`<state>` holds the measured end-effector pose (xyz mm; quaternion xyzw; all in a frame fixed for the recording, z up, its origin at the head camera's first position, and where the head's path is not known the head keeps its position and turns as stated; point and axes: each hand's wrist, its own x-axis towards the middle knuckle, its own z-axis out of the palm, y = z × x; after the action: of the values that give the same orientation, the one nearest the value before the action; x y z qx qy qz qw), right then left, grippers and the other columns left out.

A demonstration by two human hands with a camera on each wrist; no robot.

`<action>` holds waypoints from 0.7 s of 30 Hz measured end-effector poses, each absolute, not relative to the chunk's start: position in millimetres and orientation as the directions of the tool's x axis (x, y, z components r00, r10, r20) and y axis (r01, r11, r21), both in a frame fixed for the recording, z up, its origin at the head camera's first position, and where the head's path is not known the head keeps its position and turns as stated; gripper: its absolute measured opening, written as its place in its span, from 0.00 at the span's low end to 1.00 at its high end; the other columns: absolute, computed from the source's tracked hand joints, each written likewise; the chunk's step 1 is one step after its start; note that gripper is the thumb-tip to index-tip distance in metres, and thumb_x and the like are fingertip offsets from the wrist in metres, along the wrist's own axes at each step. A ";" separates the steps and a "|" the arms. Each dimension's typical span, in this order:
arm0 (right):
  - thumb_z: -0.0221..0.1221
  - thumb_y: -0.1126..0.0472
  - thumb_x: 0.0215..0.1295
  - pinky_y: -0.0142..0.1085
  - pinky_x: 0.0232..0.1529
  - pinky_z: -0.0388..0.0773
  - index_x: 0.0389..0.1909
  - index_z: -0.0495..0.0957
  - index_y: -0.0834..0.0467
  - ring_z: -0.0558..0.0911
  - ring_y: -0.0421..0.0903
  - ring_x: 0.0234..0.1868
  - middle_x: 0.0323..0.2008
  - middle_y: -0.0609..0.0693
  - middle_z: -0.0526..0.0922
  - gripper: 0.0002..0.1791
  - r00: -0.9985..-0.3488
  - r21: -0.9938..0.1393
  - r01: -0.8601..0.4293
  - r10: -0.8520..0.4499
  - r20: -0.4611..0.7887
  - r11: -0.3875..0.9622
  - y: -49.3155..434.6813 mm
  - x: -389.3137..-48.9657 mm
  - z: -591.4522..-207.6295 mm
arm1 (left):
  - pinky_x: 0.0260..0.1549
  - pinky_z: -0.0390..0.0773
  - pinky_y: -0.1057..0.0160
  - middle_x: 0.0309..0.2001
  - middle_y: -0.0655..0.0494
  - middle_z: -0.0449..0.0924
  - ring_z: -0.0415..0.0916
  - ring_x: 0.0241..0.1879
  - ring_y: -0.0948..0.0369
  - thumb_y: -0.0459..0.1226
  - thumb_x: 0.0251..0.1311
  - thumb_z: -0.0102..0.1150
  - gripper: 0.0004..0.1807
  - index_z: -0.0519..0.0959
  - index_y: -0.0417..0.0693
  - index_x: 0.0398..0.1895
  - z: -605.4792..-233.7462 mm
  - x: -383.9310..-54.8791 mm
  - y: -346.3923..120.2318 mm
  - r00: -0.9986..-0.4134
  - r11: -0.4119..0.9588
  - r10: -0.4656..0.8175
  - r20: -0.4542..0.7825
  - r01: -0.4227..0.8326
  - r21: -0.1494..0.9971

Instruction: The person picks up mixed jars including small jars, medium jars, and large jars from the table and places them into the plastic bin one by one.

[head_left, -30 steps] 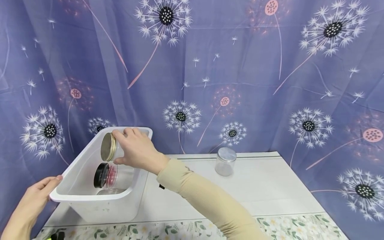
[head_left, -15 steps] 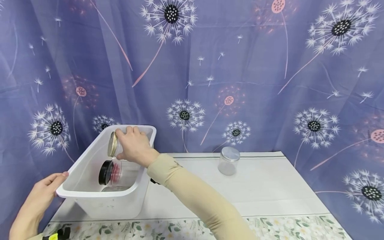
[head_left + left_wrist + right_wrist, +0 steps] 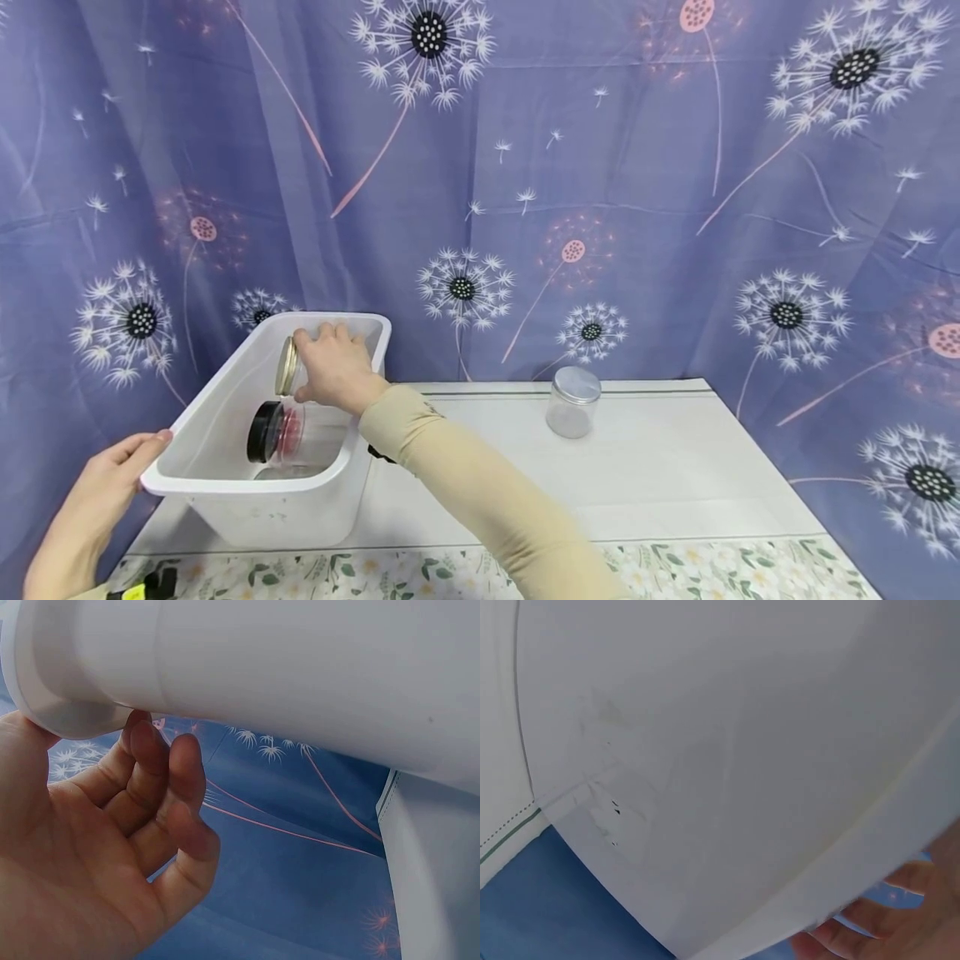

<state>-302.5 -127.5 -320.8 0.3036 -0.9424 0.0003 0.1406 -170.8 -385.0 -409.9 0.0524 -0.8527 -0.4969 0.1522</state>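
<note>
A white plastic tub (image 3: pixel 262 517) stands at the left of the table. My left hand (image 3: pixel 105 479) grips its near left rim; in the left wrist view the thumb and curled fingers (image 3: pixel 139 750) pinch the lip. Inside the tub my right hand (image 3: pixel 335 367) holds a jar with a gold lid (image 3: pixel 287 367) tilted on its side, the lid facing left. The hand hides most of that jar's body. Below it a clear jar with a black lid (image 3: pixel 266 432) and something red inside lies on its side. In the right wrist view the tub's wall covers most of the right hand (image 3: pixel 900 922).
A clear jar with a silver lid (image 3: pixel 572 404) stands upright on the white tabletop (image 3: pixel 675 467), right of the tub. Another clear object, partly hidden, lies at the tub's near end. A blue dandelion-print curtain (image 3: pixel 637 167) hangs behind. Flowered cloth (image 3: pixel 450 575) lines the front edge.
The gold-lidded jar has gone lower into the tub and turned, so its lid now shows nearly edge-on. My left hand keeps its grip on the rim. The head view has shifted slightly.
</note>
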 end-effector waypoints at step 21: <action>0.71 0.32 0.44 0.45 0.48 0.71 0.64 0.67 0.40 0.70 0.45 0.51 0.50 0.47 0.71 0.45 -0.825 0.060 -0.505 -0.502 0.259 0.861 -132.0 -306.1 -325.9 | 0.28 0.67 0.72 0.24 0.67 0.79 0.72 0.27 0.70 0.43 0.73 0.50 0.15 0.79 0.75 0.29 -412.4 -171.0 -386.0 -0.945 0.500 -0.251 0.208 0.058 0.864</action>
<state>-306.1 -132.0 -325.9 0.2635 -0.9553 0.0054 0.1340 -171.0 -386.0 -412.4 0.0567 -0.8520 -0.4968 0.1552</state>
